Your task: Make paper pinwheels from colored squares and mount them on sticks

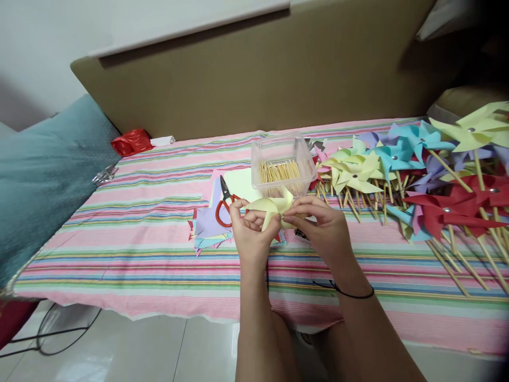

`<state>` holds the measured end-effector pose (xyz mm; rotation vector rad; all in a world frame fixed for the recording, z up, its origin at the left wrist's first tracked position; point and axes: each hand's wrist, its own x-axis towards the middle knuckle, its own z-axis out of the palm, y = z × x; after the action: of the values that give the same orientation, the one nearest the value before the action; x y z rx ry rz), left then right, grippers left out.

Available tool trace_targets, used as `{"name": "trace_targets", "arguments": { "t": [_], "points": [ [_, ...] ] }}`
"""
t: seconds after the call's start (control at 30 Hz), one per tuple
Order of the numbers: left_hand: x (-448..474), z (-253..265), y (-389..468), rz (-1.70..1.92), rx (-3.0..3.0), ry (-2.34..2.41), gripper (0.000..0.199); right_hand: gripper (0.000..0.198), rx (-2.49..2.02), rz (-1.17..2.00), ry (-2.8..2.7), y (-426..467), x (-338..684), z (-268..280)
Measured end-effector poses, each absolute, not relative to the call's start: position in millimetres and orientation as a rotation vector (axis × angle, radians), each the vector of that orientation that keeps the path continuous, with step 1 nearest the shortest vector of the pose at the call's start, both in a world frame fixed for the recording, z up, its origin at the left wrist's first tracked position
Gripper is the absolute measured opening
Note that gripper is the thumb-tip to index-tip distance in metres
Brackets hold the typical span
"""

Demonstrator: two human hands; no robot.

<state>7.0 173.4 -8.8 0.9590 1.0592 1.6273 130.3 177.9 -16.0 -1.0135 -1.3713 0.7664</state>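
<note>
Between my two hands is a pale yellow paper pinwheel (pixel 274 206), its blades curled inward. My left hand (pixel 254 233) pinches the folded paper from the left side. From the right, the fingertips of my right hand (pixel 324 225) close on the pinwheel near its centre; whether they also hold a small pin is too fine to make out. Just left of my left hand, red-handled scissors (pixel 225 201) lie on cut coloured paper sheets (pixel 209 225). A clear plastic box (pixel 306 164) of short wooden sticks (pixel 278 172) stands just beyond my hands.
Many finished pinwheels (pixel 358 175) in yellow, blue, red and purple lie heaped on the right. A striped cloth (pixel 131 223) covers the surface. At the far left are a red plastic bag (pixel 132 142) and a small clear packet (pixel 104 175), beside a blue cushion (pixel 51 175).
</note>
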Motion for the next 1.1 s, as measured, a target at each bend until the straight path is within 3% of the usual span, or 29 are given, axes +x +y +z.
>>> {"name": "trace_targets", "arguments": {
  "t": [0.33, 0.5, 0.57, 0.7, 1.1],
  "points": [
    [6.5, -6.6, 173.3, 1.594, 1.023, 1.08, 0.051, 0.007, -1.097, 0.832, -1.377, 181.3, 133.1, -23.8],
    [6.0, -8.9, 173.3, 1.563, 1.035, 1.091, 0.051, 0.066, -1.03, 1.016, -1.214, 183.3, 133.4, -28.2],
    [5.8, -10.1, 173.3, 1.543, 1.04, 1.081, 0.052, 0.076, -0.96, 1.161, -1.158, 182.1, 133.3, -27.3],
    [4.8, -10.4, 173.0, 1.513, 1.049, 1.069, 0.05, 0.076, -0.916, 1.302, -1.054, 178.5, 133.8, -22.9],
    [5.5, -8.8, 173.6, 1.466, 1.028, 1.148, 0.05, 0.082, -0.986, 1.222, -1.069, 179.2, 139.7, -22.2]
  ]
}}
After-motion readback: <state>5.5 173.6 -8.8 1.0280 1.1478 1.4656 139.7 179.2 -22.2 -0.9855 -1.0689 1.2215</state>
